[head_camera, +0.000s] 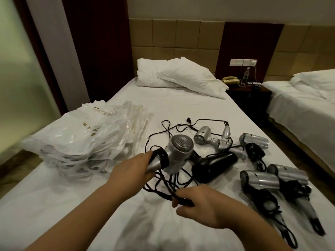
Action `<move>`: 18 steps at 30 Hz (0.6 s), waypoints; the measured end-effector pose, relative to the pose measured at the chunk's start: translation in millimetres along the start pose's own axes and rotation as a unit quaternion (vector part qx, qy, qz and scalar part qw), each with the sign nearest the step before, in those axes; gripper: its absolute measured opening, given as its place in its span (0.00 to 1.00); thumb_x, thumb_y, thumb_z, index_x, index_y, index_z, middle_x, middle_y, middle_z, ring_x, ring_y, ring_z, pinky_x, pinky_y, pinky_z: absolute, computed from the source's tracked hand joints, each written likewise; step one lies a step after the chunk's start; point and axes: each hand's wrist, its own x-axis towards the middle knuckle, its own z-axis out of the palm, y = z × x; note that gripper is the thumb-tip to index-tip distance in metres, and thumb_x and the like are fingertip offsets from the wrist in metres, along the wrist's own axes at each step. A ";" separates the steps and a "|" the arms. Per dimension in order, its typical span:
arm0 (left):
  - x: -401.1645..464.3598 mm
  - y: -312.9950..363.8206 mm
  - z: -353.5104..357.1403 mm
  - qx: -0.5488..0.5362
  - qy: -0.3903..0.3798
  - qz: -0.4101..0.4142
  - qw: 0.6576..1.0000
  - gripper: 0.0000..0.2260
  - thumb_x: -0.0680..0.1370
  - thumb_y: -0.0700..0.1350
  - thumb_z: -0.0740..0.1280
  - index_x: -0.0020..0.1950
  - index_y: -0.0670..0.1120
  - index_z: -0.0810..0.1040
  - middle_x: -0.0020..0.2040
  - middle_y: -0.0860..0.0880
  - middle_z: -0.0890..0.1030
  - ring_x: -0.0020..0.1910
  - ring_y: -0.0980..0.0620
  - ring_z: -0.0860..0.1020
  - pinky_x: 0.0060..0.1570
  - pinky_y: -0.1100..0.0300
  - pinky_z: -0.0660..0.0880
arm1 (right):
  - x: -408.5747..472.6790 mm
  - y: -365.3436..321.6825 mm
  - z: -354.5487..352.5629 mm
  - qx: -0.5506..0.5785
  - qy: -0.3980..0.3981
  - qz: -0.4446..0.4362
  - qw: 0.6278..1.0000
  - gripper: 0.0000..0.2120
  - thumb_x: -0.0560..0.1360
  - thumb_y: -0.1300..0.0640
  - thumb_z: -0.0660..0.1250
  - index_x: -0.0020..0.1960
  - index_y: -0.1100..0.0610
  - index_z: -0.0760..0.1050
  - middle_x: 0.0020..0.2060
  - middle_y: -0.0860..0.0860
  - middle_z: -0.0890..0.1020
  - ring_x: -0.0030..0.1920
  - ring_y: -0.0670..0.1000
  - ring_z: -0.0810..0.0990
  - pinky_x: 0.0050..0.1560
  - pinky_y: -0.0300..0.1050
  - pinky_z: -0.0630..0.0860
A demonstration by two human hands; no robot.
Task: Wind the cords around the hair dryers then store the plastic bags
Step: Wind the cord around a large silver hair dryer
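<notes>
The bed (181, 105) lay bare toward the far pillow; plastic bags (78, 142) overhung its left edge. The left hand (134, 169) gripped a silver dryer (177, 153) (handle partly wound); the right hand (199, 205) pinched its cord (163, 189).

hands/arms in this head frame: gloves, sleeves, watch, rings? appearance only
Both bare. The left hand and right hand have no gloves, and no rings show on the visible fingers. Both forearms are uncovered right to the bottom edge of the frame: no sleeves or cuffs, no watch, bands or markings at either wrist. Fingernails are too blurred to judge.
</notes>
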 end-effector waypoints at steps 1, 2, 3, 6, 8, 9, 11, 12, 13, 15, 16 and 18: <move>-0.5 0.8 3.1 0.035 0.002 0.002 0.999 0.23 0.78 0.55 0.62 0.71 0.55 0.60 0.60 0.54 0.74 0.55 0.50 0.76 0.45 0.57 0.72 | 0.8 -1.0 -1.2 -0.005 0.005 -0.009 1.000 0.09 0.76 0.51 0.63 0.55 0.49 0.75 0.33 0.40 0.70 0.35 0.39 0.68 0.40 0.36 0.67; -0.5 1.3 6.5 0.064 0.001 0.004 0.998 0.24 0.78 0.55 0.61 0.72 0.56 0.58 0.60 0.54 0.73 0.55 0.50 0.76 0.43 0.57 0.71 | 1.6 -1.6 -3.3 -0.015 0.016 -0.017 1.000 0.08 0.76 0.52 0.63 0.55 0.49 0.76 0.33 0.39 0.70 0.35 0.38 0.69 0.39 0.33 0.66; -0.1 1.7 9.3 0.085 -0.001 0.004 0.996 0.24 0.79 0.55 0.60 0.73 0.55 0.57 0.60 0.54 0.72 0.54 0.50 0.76 0.41 0.57 0.69 | 1.9 -1.4 -6.2 -0.025 0.034 -0.023 0.999 0.07 0.76 0.53 0.63 0.54 0.50 0.76 0.32 0.39 0.71 0.34 0.38 0.69 0.39 0.31 0.66; -0.6 6.4 15.2 0.145 -0.003 0.013 0.989 0.24 0.80 0.50 0.59 0.74 0.54 0.55 0.60 0.53 0.72 0.52 0.49 0.77 0.38 0.57 0.66 | 1.3 -2.0 -18.1 -0.060 0.082 -0.016 0.995 0.07 0.77 0.52 0.63 0.53 0.50 0.78 0.41 0.44 0.79 0.40 0.41 0.74 0.45 0.35 0.71; -2.0 12.2 18.6 0.181 -0.008 0.041 0.983 0.23 0.79 0.46 0.60 0.73 0.53 0.56 0.59 0.52 0.72 0.52 0.48 0.77 0.36 0.55 0.64 | 2.9 -8.9 -27.2 -0.107 0.119 -0.004 0.987 0.09 0.78 0.50 0.62 0.55 0.48 0.78 0.47 0.48 0.81 0.47 0.49 0.76 0.48 0.41 0.72; -2.7 15.8 20.2 0.188 -0.015 0.059 0.980 0.23 0.79 0.44 0.60 0.73 0.53 0.57 0.59 0.51 0.72 0.53 0.48 0.76 0.36 0.55 0.64 | 4.9 -13.5 -31.4 -0.144 0.136 -0.004 0.980 0.10 0.78 0.50 0.61 0.57 0.48 0.77 0.48 0.49 0.80 0.50 0.50 0.76 0.47 0.41 0.71; -4.6 22.7 19.0 0.189 -0.038 0.095 0.977 0.21 0.79 0.44 0.60 0.71 0.52 0.60 0.58 0.51 0.72 0.52 0.47 0.76 0.36 0.55 0.64 | 10.7 -20.1 -39.2 -0.211 0.157 -0.009 0.965 0.12 0.79 0.48 0.59 0.57 0.48 0.76 0.50 0.49 0.80 0.52 0.50 0.75 0.44 0.40 0.67; -5.8 25.1 16.2 0.187 -0.047 0.114 0.975 0.20 0.79 0.45 0.60 0.70 0.52 0.61 0.58 0.51 0.73 0.51 0.47 0.77 0.37 0.55 0.64 | 13.7 -21.8 -43.1 -0.233 0.164 -0.007 0.959 0.12 0.79 0.46 0.58 0.57 0.49 0.76 0.50 0.49 0.79 0.53 0.50 0.75 0.44 0.40 0.65; -7.4 26.3 12.4 0.181 -0.052 0.131 0.973 0.18 0.79 0.47 0.60 0.69 0.52 0.63 0.57 0.51 0.73 0.51 0.47 0.77 0.37 0.55 0.65 | 16.6 -22.0 -47.4 -0.246 0.170 -0.003 0.954 0.13 0.78 0.44 0.58 0.55 0.50 0.75 0.50 0.49 0.79 0.53 0.51 0.74 0.45 0.41 0.65; -11.5 26.9 3.2 0.158 -0.068 0.160 0.972 0.18 0.78 0.54 0.60 0.68 0.53 0.65 0.56 0.52 0.74 0.50 0.48 0.77 0.38 0.57 0.65 | 21.4 -15.3 -53.6 -0.257 0.171 0.018 0.951 0.14 0.77 0.40 0.59 0.47 0.51 0.73 0.44 0.49 0.76 0.53 0.50 0.74 0.44 0.41 0.65; -13.6 27.0 -1.3 0.147 -0.080 0.171 0.971 0.20 0.77 0.59 0.60 0.67 0.54 0.66 0.56 0.53 0.75 0.50 0.48 0.77 0.39 0.58 0.65 | 23.3 -11.4 -55.0 -0.258 0.168 0.030 0.951 0.15 0.76 0.39 0.59 0.40 0.50 0.69 0.41 0.48 0.74 0.51 0.50 0.74 0.44 0.41 0.64; -16.2 26.5 -7.2 0.140 -0.103 0.181 0.968 0.26 0.74 0.68 0.58 0.66 0.55 0.68 0.54 0.54 0.76 0.49 0.50 0.77 0.38 0.58 0.64 | 27.2 -4.4 -53.9 -0.262 0.162 0.042 0.951 0.18 0.75 0.37 0.60 0.36 0.49 0.63 0.40 0.47 0.72 0.47 0.48 0.71 0.43 0.40 0.63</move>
